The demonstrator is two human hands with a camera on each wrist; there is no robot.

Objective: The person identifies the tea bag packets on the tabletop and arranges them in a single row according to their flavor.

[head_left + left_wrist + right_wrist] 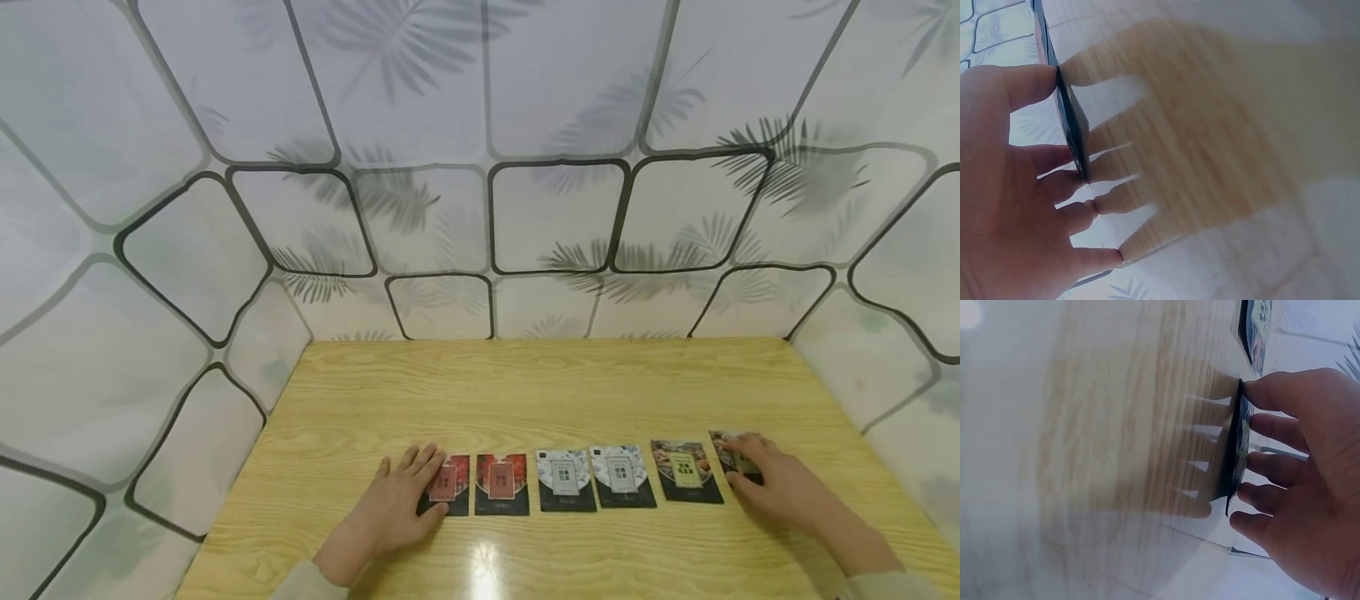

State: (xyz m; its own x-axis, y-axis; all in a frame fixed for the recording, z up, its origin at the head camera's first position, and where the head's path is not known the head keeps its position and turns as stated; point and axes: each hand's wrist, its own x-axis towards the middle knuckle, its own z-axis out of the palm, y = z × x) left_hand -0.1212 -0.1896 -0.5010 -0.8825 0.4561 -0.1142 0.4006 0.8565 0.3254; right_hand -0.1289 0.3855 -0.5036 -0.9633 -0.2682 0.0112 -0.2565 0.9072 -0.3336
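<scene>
My left hand (396, 502) rests with spread fingers on the leftmost red packet (461, 477), covering its left part. In the left wrist view the thumb (1035, 86) touches the edge of that flat packet (1067, 119). At the row's other end, my right hand (776, 482) lies over a dark packet with a food picture (722, 446), hiding most of it. The right wrist view shows the thumb and fingertips (1259, 459) touching this thin packet (1235, 447). Neither hand's fingers are curled round a packet.
Between the hands lie another red packet (502, 492), two white-and-blue packets (566, 492) side by side, and a dark packet with a yellow-green label (686, 483). All lie in one row on the wooden table (555, 392). Patterned cloth walls (555, 217) border its back and sides.
</scene>
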